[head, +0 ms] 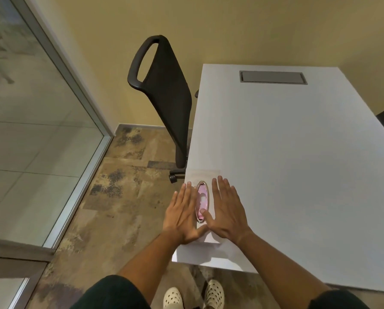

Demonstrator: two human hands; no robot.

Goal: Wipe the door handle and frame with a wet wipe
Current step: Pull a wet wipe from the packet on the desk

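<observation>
A flat pale wet-wipe pack [205, 175] with a pink oval lid [202, 200] lies at the near left corner of the white table [298, 163]. My left hand [183, 216] rests flat on the pack's left side, fingers spread and pointing away from me. My right hand [226, 210] lies flat on the pack's right side, its thumb touching the near end of the oval lid. Neither hand grips anything. No loose wipe is visible. A glass door with a metal frame [75, 90] stands on the left; no handle is in view.
A black office chair [164, 90] stands against the table's left edge, between the table and the glass panel. A grey cable hatch [273, 77] is set into the far part of the tabletop. My feet in white perforated shoes [194, 296] stand on the mottled brown floor [124, 197].
</observation>
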